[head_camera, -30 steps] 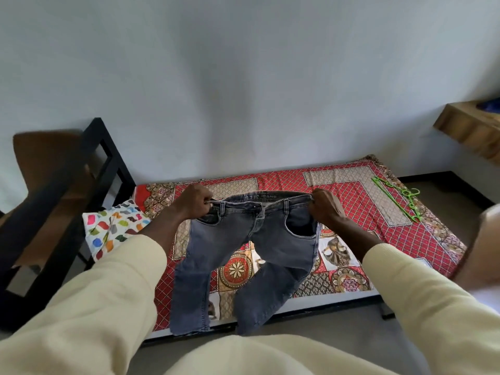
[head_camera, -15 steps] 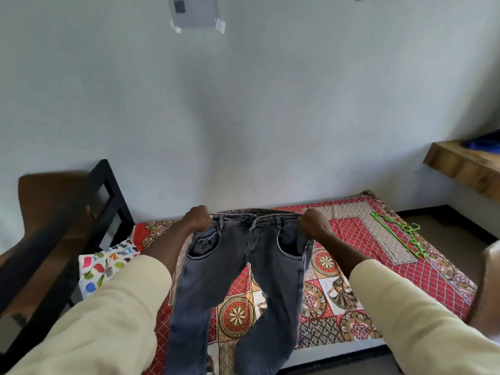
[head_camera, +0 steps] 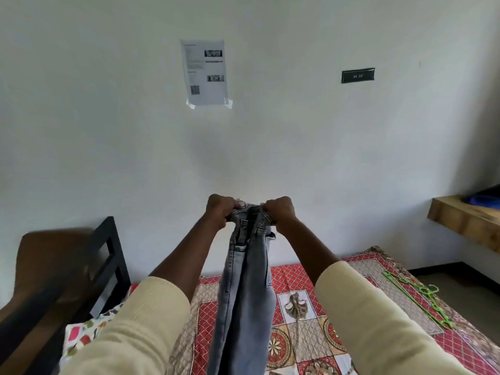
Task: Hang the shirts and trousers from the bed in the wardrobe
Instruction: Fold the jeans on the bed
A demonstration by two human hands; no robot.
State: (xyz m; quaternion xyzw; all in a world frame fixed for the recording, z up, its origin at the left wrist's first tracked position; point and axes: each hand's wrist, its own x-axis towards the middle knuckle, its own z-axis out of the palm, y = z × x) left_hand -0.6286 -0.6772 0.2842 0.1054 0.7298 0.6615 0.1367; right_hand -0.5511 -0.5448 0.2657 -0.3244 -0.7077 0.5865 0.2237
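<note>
Over the bed [head_camera: 311,280] I hold the jeans [head_camera: 244,293] folded lengthwise, hanging straight down from both hands. The hangers [head_camera: 416,299] lie to my right, nearer the right hand [head_camera: 278,209]; the left hand [head_camera: 220,209] clamps the waistband too.

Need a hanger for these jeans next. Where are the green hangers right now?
In the head view the green hangers lie on the patterned bedspread at the bed's right end, right of the held jeans, below the wooden shelf.
</note>
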